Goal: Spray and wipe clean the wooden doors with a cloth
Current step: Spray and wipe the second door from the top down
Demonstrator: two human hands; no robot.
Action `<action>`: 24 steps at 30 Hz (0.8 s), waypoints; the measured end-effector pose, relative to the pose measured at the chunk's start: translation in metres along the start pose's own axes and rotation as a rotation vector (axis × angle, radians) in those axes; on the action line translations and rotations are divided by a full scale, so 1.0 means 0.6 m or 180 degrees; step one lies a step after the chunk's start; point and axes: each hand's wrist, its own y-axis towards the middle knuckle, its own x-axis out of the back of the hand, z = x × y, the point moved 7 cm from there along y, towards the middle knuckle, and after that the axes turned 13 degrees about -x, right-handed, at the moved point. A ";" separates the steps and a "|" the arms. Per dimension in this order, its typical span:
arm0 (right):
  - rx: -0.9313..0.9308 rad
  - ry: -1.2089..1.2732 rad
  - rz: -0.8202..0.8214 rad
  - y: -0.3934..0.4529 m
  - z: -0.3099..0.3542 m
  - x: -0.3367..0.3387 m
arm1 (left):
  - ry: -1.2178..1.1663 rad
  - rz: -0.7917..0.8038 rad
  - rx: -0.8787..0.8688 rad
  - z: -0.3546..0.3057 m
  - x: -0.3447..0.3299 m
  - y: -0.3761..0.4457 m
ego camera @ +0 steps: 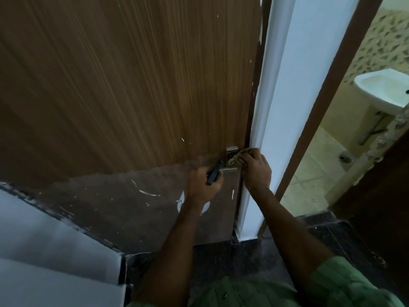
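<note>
A brown wooden door (pixel 132 85) with white paint flecks fills the view, its lower part darker. My right hand (pixel 256 169) grips a bunched cloth (pixel 236 160) and presses it against the metal handle plate (pixel 231 151) near the door's right edge. My left hand (pixel 204 185) holds a spray bottle by its black trigger head (pixel 214 173), just left of the handle. The bottle's white body (pixel 181 201) shows below my wrist, mostly hidden by the arm.
A white door frame post (pixel 276 107) stands right of the door. Beyond it an open doorway shows a tiled bathroom with a white wash basin (pixel 382 91). A white panel (pixel 44 240) lies at the lower left. The floor is dark stone.
</note>
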 end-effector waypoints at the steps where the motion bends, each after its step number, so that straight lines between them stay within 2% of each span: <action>1: 0.0001 -0.0039 -0.0055 0.004 0.005 0.000 | 0.0002 0.0003 -0.0021 -0.002 -0.001 0.003; 8: 0.0340 -0.0011 -0.0094 -0.045 0.010 0.007 | -0.0254 -0.0309 0.0185 0.038 0.008 0.000; 13: 0.0111 0.0326 0.0130 -0.067 0.044 -0.029 | -0.0044 -0.0569 -0.0067 0.047 0.037 -0.003; 16: 0.0795 0.0354 0.0396 -0.098 0.108 -0.080 | 0.0019 -0.0703 -0.0121 0.040 0.052 -0.001; 18: 0.1010 0.0312 0.0536 -0.113 0.128 -0.104 | -0.0005 -0.0736 -0.0127 0.040 0.057 -0.003; 20: 0.0992 0.0167 0.0332 -0.108 0.121 -0.090 | -0.0014 -0.0830 -0.0204 0.040 0.066 -0.006; 24: 0.0543 0.0137 -0.0185 -0.080 0.051 -0.042 | 0.0078 -0.0870 -0.0382 0.038 0.075 -0.007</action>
